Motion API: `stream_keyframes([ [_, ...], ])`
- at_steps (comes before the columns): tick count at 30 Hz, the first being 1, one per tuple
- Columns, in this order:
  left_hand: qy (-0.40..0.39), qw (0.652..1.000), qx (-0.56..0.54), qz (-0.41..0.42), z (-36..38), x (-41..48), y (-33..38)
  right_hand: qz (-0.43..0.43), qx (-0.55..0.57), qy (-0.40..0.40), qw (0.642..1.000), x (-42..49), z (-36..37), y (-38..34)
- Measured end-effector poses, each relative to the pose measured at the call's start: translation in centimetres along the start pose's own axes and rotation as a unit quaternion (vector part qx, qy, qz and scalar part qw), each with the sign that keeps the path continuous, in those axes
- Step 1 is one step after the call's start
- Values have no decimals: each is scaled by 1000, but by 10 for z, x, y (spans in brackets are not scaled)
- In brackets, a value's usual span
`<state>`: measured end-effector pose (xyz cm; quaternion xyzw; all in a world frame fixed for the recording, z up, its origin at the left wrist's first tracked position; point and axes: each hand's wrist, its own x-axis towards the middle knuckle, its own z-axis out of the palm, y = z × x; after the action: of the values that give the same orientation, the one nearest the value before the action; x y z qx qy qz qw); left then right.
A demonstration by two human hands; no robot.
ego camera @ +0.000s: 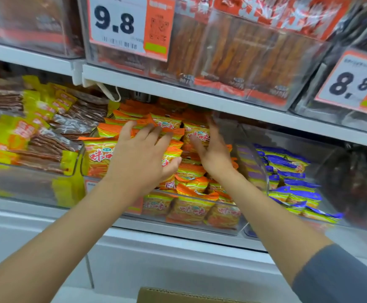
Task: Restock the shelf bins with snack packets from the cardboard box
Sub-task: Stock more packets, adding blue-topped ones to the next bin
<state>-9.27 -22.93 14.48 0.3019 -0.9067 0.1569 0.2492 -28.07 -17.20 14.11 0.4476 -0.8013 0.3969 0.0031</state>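
Note:
A clear shelf bin [228, 231] at the centre is heaped with orange and yellow snack packets [190, 209]. My left hand [141, 158] lies spread over the pile, fingers splayed, thumb curled under one packet at its right. My right hand [211, 149] stands edge-on against the packets on the right side of the heap, fingers straight and pointing up into the bin. A strip of the cardboard box [178, 296] shows at the bottom edge, below the shelf.
To the left is a bin of yellow and brown packets [36, 136]; to the right, a bin of blue packets [287, 178]. The upper shelf [200, 95] hangs close above the heap, with bins and price tags 9.8 [117, 25] and 8.8 [351, 82].

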Motion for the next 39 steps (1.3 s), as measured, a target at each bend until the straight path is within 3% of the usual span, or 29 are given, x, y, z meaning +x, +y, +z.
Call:
stream_keyframes([
  [9, 1, 1000, 4, 4, 1, 0, 1, 37, 26, -53, 998, -3, -4, -5],
  [18, -30, 1000, 1, 9, -6, 1, -1, -1, 70, 7, 998, -20, -18, -1],
  [24, 38, 998, 4, 41, -23, -8, 7, 5, 51, 19, 999, -51, -38, 5],
  [28, 76, 993, -62, 64, -46, -29, 38, -111, -46, -7, 993, -99, -61, 8],
  [32, -99, 976, -195, -2, -50, -80, 82, -160, -43, -25, 986, -171, -73, 31],
  [35, -224, 949, -221, -33, -30, -136, 112, -96, -75, -172, 977, -233, -76, 68],
  [39, -385, 888, -243, -59, 19, -209, 139, 6, -112, -362, 926, -306, -62, 139],
])
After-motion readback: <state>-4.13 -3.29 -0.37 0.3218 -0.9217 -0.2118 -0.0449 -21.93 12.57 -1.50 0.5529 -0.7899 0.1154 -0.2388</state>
